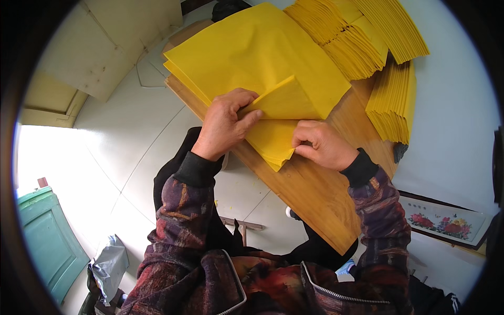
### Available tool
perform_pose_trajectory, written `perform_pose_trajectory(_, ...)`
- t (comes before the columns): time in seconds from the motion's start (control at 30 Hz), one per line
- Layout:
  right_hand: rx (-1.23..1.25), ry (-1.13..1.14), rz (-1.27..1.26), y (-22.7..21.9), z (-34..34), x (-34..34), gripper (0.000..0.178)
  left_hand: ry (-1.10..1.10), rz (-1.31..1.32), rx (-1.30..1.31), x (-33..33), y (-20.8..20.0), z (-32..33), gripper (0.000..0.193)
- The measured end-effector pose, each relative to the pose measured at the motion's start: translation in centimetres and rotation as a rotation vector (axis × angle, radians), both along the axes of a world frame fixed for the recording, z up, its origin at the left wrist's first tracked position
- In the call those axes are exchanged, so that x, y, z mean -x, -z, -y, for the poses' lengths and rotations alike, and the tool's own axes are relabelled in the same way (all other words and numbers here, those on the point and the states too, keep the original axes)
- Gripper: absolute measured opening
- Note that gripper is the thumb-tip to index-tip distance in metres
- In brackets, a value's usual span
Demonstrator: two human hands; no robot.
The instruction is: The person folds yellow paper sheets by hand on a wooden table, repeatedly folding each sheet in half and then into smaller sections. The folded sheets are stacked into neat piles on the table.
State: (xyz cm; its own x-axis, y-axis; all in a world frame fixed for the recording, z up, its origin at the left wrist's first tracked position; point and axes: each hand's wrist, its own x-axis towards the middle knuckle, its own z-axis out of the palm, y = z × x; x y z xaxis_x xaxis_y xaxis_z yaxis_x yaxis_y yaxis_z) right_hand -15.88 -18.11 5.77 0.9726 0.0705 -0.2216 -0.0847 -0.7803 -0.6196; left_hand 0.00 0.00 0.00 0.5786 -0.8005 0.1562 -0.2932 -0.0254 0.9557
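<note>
Along the left edge of a brown wooden tabletop (325, 205), a thin, folded yellow sheet (273, 134) lies with its flap (289, 100) gripped by the half-curled left hand (228, 118) and near corner (284, 156) pinched by the tightly curled right hand (326, 144), where uneven pulling could skew the crease (289, 119).

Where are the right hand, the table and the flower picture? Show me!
Right hand (326, 146): head view, middle of the hand.
Table (321, 202): head view, bare wooden top.
Flower picture (451, 226): head view, its right-hand flowers.

Worktop (320, 197): light-brown wood grain, angled edge. Large yellow sheets (236, 58) spread across it, near corner turned up. Folded yellow bundles (392, 100) along far right side.
</note>
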Motion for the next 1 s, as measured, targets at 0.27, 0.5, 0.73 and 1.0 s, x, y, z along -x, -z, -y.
perform_pose_trajectory(0.27, -0.101, -0.026, -0.048, -0.1, 0.6, -0.9, 0.007, -0.001, 0.032, 0.004, -0.5, 0.1, 0.0, 0.021)
perform_pose_trajectory(0.5, -0.059, 0.014, 0.028, -0.3, -0.1, -0.7, 0.006, -0.012, 0.046, -0.004, -0.3, 0.2, 0.0, 0.022)
perform_pose_trajectory(0.73, 0.232, 0.159, 0.269, -3.2, -1.1, -1.5, 0.005, 0.020, -0.032, 0.032, -0.3, 0.4, 0.1, 0.024)
perform_pose_trajectory(1.0, 0.518, 0.277, 0.600, -3.1, -1.2, -3.9, 0.006, 0.042, -0.029, 0.019, -0.1, 0.4, 0.0, 0.024)
